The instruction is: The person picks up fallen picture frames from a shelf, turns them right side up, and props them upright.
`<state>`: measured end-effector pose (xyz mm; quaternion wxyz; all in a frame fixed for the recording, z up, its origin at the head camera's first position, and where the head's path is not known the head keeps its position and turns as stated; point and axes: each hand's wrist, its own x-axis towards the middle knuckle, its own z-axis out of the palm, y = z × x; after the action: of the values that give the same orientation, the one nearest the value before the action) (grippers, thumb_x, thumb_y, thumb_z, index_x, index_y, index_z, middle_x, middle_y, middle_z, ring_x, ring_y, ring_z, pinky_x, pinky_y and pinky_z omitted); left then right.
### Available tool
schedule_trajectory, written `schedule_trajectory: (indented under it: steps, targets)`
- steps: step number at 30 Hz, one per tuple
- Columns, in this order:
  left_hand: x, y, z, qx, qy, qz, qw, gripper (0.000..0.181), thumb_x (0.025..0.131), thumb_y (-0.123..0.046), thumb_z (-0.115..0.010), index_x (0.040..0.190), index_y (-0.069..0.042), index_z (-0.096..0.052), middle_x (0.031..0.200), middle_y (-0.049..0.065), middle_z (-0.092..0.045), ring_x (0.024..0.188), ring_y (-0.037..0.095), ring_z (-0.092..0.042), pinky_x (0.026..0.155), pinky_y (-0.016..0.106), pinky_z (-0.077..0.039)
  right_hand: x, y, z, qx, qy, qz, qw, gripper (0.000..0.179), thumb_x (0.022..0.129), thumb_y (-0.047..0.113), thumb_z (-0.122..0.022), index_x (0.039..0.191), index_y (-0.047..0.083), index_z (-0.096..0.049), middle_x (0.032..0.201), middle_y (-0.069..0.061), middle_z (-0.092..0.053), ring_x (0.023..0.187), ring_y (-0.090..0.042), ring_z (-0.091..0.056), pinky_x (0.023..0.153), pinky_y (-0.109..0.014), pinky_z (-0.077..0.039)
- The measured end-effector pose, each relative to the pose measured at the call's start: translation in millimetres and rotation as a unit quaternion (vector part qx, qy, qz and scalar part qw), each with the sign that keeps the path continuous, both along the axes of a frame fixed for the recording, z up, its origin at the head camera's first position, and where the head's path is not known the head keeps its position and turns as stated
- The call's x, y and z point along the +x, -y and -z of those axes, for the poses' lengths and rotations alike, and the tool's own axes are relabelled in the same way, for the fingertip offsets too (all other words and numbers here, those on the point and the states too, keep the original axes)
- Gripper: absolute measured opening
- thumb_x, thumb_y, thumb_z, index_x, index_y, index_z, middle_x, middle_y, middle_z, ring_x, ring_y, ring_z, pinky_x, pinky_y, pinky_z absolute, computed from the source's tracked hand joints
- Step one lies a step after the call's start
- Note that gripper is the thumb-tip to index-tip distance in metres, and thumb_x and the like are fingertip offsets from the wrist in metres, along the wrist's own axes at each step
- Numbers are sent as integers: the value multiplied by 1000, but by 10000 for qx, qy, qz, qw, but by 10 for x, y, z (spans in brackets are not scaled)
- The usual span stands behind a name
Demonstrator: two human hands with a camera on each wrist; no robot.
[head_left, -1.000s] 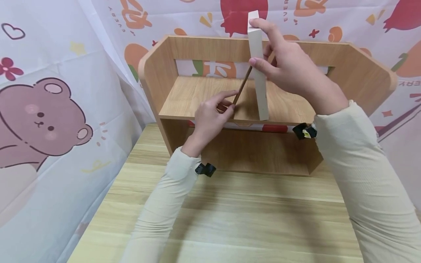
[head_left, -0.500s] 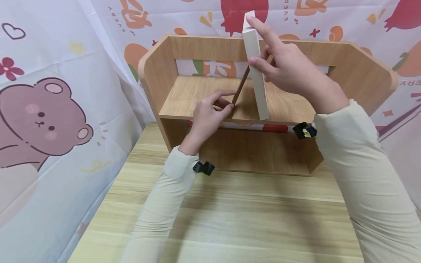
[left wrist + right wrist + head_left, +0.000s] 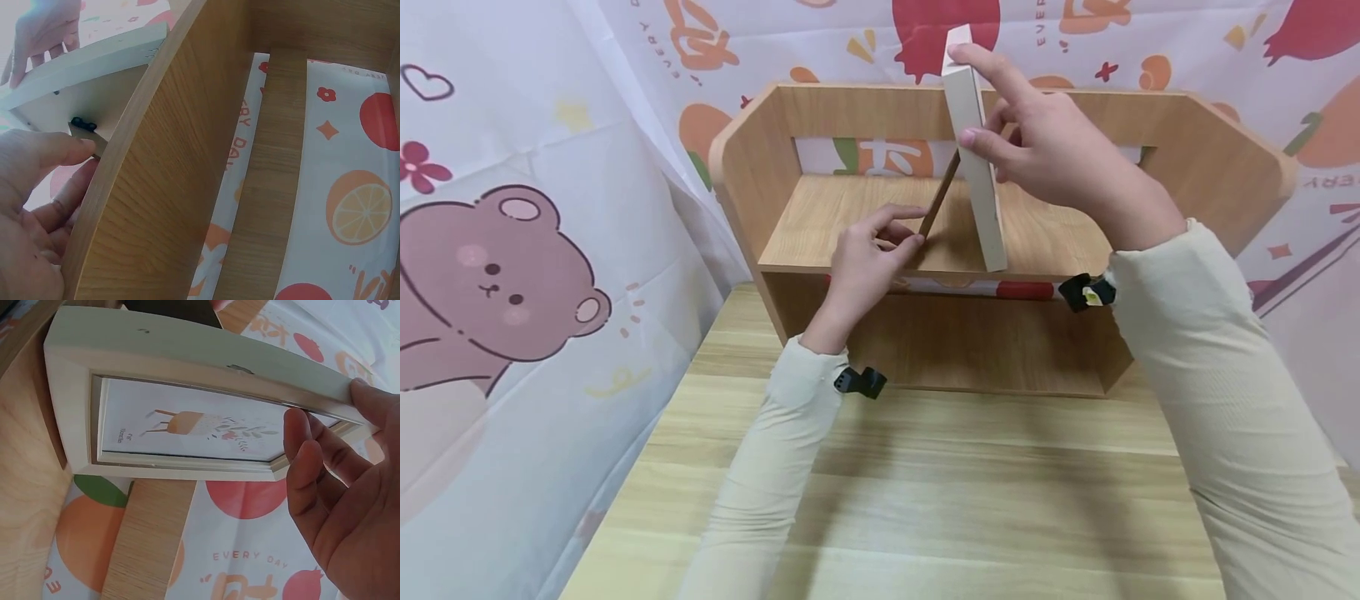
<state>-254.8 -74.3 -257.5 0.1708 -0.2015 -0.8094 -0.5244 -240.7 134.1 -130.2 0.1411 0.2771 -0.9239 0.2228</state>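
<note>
Head view: your right hand (image 3: 1063,154) grips the picture frame (image 3: 983,196), long axis steep — left hand (image 3: 867,262), lower, pinches its stand (image 3: 941,197).

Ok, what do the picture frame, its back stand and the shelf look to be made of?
Picture frame: probably painted wood, matt off-white with small surface marks. Back stand: perhaps fibreboard, dull brown, judging by its slim, flat profile. Shelf: smooth wood or laminate; grain alone can't settle it.
</note>
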Motion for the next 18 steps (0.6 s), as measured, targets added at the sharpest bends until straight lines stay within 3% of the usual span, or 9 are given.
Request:
schedule_trajectory:
  steps: [2,8,18]
  targets:
    - [3,13,0,15,54,-36,10000,27,90,-13,-67,116,-17,-70,88,9,-69,79,18,-69,57,29,-56,-11,15,3,-51,57,23,10000,66,98,34,-50,152,44,-12,101,-11,-61,78,-22,-56,77,-33,-47]
    - [-22,35,-18,-58,99,-99,9999,27,90,-12,-67,116,-16,-70,89,10,-69,83,16,-66,82,30,-55,-23,47,12,-193,-195,-22,9996,62,98,34,-52,151,41,-19,94,-10,-62,75,-19,-56,73,-29,-46]
    - [-22,47,-52,2,255,-207,9995,26,89,-12,-67,115,-18,-71,90,9,-70,83,15,-66,82,29,-54,-48,110,70,-494,-525,-160,9973,58,98,30,-53,150,36,-27,84,-9,-61,66,-20,-55,65,-25,-45]
